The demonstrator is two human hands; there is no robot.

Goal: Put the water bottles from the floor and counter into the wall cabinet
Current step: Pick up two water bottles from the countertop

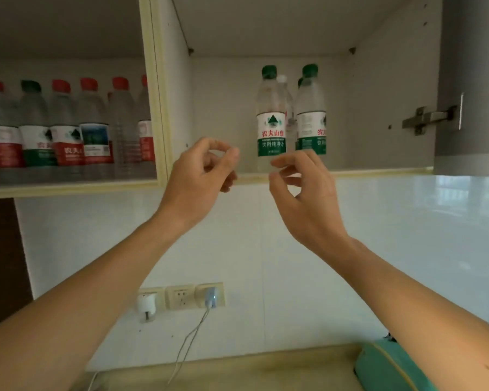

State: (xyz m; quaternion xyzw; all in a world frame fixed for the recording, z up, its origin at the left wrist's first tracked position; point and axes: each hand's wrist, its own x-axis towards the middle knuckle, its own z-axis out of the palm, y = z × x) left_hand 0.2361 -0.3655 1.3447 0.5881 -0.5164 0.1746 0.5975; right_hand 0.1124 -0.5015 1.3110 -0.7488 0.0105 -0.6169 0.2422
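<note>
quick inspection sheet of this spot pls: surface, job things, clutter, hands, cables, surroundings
surface: counter, bare part showing at the bottom
job's things: green-cap bottles upright in the right cabinet bay; row of red- and green-cap bottles fills the left bay
clutter: teal pouch on the counter
hands: left hand and right hand raised before the shelf, fingers loosely curled, holding nothing
cables: thin cable hangs from the outlets
surroundings: white tiled wall, open cabinet door
</note>
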